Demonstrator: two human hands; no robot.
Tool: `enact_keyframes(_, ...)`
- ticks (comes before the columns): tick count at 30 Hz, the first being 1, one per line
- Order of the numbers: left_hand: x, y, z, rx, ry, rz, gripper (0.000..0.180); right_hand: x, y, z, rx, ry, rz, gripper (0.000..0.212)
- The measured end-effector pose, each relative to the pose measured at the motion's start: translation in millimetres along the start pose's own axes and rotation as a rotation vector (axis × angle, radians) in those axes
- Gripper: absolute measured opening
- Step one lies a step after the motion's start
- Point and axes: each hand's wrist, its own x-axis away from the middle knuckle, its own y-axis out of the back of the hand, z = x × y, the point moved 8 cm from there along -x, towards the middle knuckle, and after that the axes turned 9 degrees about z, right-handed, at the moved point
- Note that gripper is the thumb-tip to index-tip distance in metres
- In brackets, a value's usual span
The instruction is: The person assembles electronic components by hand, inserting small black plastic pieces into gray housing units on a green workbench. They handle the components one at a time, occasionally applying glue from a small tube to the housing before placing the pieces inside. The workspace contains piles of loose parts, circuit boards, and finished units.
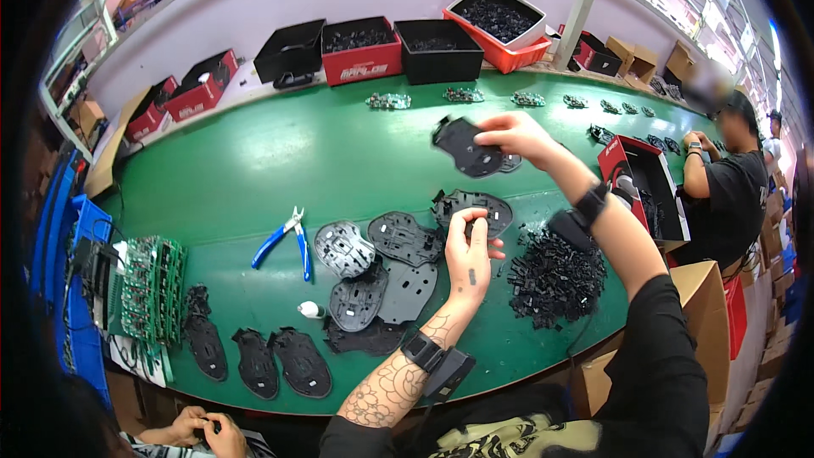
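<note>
My right hand (513,137) is raised over the far middle of the bench, its fingers closed on the edge of a black plastic shell (466,148) shaped like the base of a computer mouse. Another dark piece peeks out behind that shell, under the fingers. Lower down, my left hand (469,259) hovers with loosely curled fingers and nothing visible in them. Just beyond its fingertips lies another black shell (487,206); whether they touch I cannot tell. Several more shells (405,237) lie left of this hand, some overlapping. A heap of small black parts (558,278) lies to its right.
Blue-handled pliers (303,246) and a small white bottle (311,309) lie on the green bench (229,178). Stacked green circuit boards (153,288) stand at left. Boards (464,95) line the far side before bins (362,59). A co-worker (733,170) sits right; another person's hands (203,428) show lower left.
</note>
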Motion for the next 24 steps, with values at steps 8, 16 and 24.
enact_keyframes(8, 2, 7, 0, 0.111, 0.013, -0.035, 0.016, -94, -75, -11, 0.341, 0.268, 0.085, 0.026)
enact_keyframes(16, 1, -1, -2, 0.082, 0.013, -0.009, 0.017, -81, -36, -15, 0.359, 0.289, -0.014, 0.035)
enact_keyframes(24, 11, -16, -29, -0.121, -0.137, 0.123, 0.016, 94, -34, -4, -0.051, -0.088, 0.430, 0.037)
